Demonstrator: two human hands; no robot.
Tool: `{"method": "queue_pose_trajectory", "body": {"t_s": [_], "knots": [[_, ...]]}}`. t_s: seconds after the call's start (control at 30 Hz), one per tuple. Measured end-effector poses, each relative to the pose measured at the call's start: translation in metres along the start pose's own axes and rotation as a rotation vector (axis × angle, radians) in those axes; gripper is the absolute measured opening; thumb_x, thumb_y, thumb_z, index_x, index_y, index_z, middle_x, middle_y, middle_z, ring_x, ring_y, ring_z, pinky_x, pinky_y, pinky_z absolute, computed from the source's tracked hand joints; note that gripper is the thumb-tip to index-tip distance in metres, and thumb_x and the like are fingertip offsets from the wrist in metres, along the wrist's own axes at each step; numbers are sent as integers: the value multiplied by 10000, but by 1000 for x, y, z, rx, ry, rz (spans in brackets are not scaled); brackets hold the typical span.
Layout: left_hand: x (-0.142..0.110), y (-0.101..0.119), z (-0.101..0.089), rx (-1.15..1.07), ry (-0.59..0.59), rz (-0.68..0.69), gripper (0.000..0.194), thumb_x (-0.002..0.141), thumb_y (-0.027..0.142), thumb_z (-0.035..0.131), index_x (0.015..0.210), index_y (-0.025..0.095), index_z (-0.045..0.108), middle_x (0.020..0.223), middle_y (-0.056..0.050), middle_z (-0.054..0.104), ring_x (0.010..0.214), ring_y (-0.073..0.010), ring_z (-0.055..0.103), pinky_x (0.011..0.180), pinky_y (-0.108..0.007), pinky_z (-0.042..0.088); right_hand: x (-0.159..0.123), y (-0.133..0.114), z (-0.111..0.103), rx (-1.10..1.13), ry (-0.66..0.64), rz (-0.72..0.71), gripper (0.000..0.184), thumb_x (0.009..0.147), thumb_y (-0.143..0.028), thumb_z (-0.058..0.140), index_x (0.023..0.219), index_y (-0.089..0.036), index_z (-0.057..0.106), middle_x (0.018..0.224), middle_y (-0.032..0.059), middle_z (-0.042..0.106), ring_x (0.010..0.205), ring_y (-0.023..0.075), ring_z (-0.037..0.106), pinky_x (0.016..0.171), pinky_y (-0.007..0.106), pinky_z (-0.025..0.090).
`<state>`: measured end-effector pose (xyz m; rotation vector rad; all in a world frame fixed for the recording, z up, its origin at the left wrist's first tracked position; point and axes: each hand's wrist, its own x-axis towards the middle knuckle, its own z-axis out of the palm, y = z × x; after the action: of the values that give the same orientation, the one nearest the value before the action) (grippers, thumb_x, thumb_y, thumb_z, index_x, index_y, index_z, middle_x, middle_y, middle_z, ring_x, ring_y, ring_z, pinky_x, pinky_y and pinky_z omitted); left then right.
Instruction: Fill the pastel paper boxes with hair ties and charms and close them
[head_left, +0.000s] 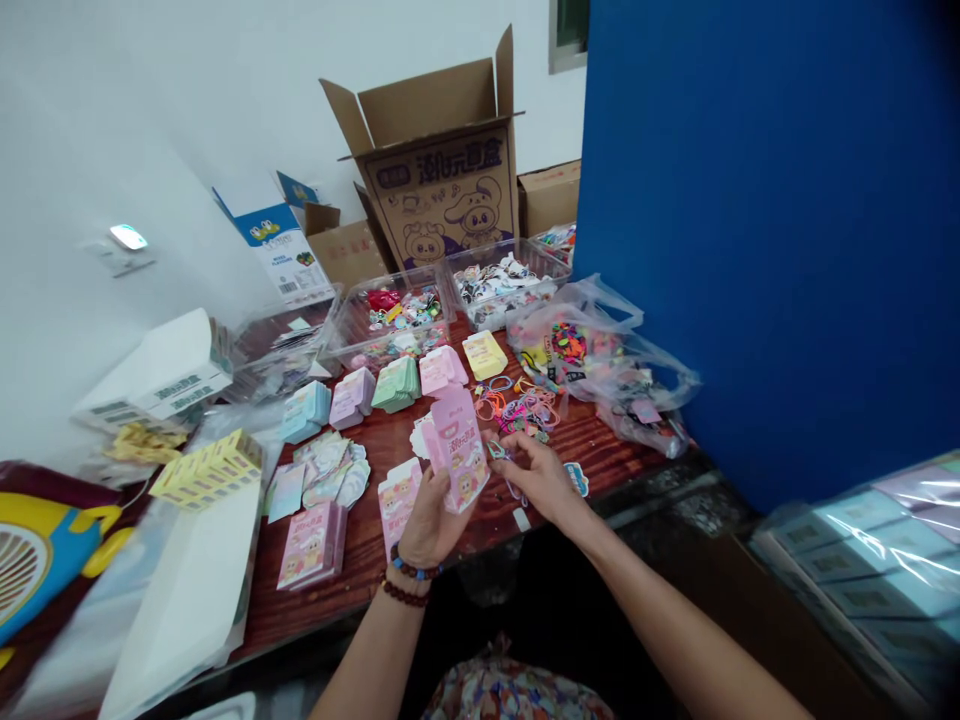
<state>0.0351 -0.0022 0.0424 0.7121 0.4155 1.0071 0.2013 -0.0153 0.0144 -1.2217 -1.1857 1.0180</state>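
White wall (90,90) left, blue panel (750,200) right, dark red wood-grain worktop (382,440) between them. Pink box (461,450) held just above the worktop's near part: long axis runs away from the person, far end veering left, printed face up toward the head. Left hand (435,515): fingers grasping the pink box near its lower end. Right hand (541,482): fingers pinched on a small green item (497,450), just right of the box.

Around, left to right: yellow-and-blue fan-like thing (37,560), long white tray (187,590) with row of yellow boxes (210,468) at its far end, pink box stack (311,545), loose cards (330,470), then blue, purple, green, pink and yellow packet stacks (396,384) in a row. Hair ties (525,408) beyond the right hand. Clear bins (499,290) and open carton (450,190) behind the packets, blocking the far side; plastic bags (592,340) crowd the right, beside the panel.
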Motion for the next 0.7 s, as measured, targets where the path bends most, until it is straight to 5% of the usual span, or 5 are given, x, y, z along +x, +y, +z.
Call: {"method": "queue_pose_trajectory", "body": {"t_s": [0.27, 0.47, 0.7], "knots": [[3, 6, 5, -59, -43, 10, 536, 868, 488, 639, 1346, 265, 544, 1353, -67, 620, 1349, -295, 482, 1206, -502, 263, -5, 2, -3, 258, -27, 18, 261, 770, -433, 699, 902, -209, 671, 541, -47, 581, 408, 105, 512, 412, 220, 420], [2, 2, 0, -57, -32, -40, 558, 840, 486, 677, 1334, 257, 553, 1331, -73, 633, 1322, -313, 508, 1195, -543, 266, -7, 5, -9, 220, -25, 54, 223, 805, -417, 655, 766, -209, 586, 465, -58, 561, 364, 97, 489, 377, 197, 403], [2, 2, 2, -66, -6, -43, 555, 827, 449, 704, 1326, 258, 557, 1290, -77, 660, 1318, -301, 513, 1178, -567, 285, -2, 0, -12, 304, 6, -4, 212, 764, -398, 683, 829, -203, 630, 494, -67, 541, 388, 93, 476, 407, 211, 413]]}}
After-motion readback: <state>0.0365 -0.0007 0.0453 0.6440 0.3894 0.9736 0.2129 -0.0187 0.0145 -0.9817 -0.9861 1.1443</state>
